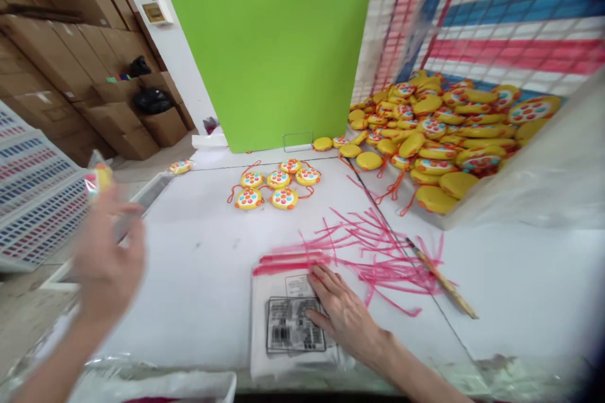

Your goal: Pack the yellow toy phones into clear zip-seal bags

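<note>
1. Beneath the right hand (pixel 343 308), laid flat with thumb spread, a stack of clear plastic bags with pink top strips (pixel 278 286) is held on the white bench (pixel 198 277); its black-printed label (pixel 295 326) is too small to be read.
2. By the blurred, raised left hand (pixel 111 239), a clear-wrapped yellow item (pixel 101 177) is seen; whether it is pinched cannot be told.
3. Round yellow dotted toys (pixel 278 179) are grouped mid-bench.
4. Brown cardboard cartons (pixel 70 56) are stacked behind, at left.

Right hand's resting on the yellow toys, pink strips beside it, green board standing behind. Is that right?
Not quite: in the head view, the right hand rests on the bags, not the yellow toys. The pink strips are beside it and the green board stands behind.
</note>
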### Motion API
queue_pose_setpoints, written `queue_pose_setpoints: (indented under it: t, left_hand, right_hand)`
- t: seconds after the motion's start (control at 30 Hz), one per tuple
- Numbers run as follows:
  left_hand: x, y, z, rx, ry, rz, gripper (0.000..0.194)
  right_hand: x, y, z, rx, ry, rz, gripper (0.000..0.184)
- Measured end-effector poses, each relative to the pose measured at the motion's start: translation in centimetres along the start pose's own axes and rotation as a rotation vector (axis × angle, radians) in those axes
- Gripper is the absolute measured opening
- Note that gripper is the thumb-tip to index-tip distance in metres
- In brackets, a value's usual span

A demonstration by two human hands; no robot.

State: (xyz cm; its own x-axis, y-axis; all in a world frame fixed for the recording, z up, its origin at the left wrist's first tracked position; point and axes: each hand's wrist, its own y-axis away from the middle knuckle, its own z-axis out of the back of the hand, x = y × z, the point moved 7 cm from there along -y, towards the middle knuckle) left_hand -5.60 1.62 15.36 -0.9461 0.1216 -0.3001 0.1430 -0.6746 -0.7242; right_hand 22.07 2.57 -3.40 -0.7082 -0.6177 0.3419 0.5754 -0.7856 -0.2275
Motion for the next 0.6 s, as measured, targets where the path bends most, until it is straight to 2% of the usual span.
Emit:
queue_pose_setpoints:
  t: [0.03, 0.1, 0.13, 0.2, 0.27, 0.33, 0.4, 0.5, 0.57, 0.6]
  left_hand:
    - [-1.8, 2.3, -1.7, 0.069, 0.014, -0.051, 0.02]
    - [-6.2, 8.1, -7.1, 0.365, 0.057, -0.277, 0.024]
    - [-8.0, 10.8, -9.6, 0.485, 0.055, -0.344, 0.027]
    - [-9.9, 14.9, -13.7, 0.693, 0.056, -0.329, 0.035]
    - [-10.5, 16.7, -16.0, 0.819, 0.06, -0.26, 0.042]
    - [-10.2, 17.1, -16.8, 0.88, 0.064, -0.216, 0.045]
    - [-9.6, 16.9, -16.6, 0.895, 0.073, -0.218, 0.046]
    - [-8.7, 16.7, -15.7, 0.888, 0.105, -0.257, 0.048]
    - [-8.1, 16.9, -15.1, 0.88, 0.111, -0.267, 0.05]
    - [-7.7, 17.1, -14.8, 0.867, 0.102, -0.261, 0.052]
  right_hand:
    - [-0.1, -0.2, -0.2, -0.01, -0.017, -0.003, 0.054]
    - [-0.3, -0.4, 0.3, -0.037, -0.068, -0.015, 0.052]
    - [-0.6, -0.4, 1.2, -0.059, -0.105, -0.031, 0.05]
    - [-1.8, 0.0, 3.8, -0.091, -0.209, -0.088, 0.044]
    - [-3.7, 1.0, 7.0, -0.067, -0.359, -0.161, 0.036]
    - [-6.0, 2.7, 9.4, 0.018, -0.537, -0.23, 0.032]
    - [-8.4, 4.7, 11.2, 0.009, -0.621, -0.266, 0.033]
    - [-11.1, 7.7, 11.9, -0.024, -0.361, -0.353, 0.033]
    - [-11.3, 9.2, 12.3, -0.047, -0.193, -0.398, 0.028]
    - [-11.0, 9.7, 12.4, -0.035, -0.18, -0.404, 0.027]
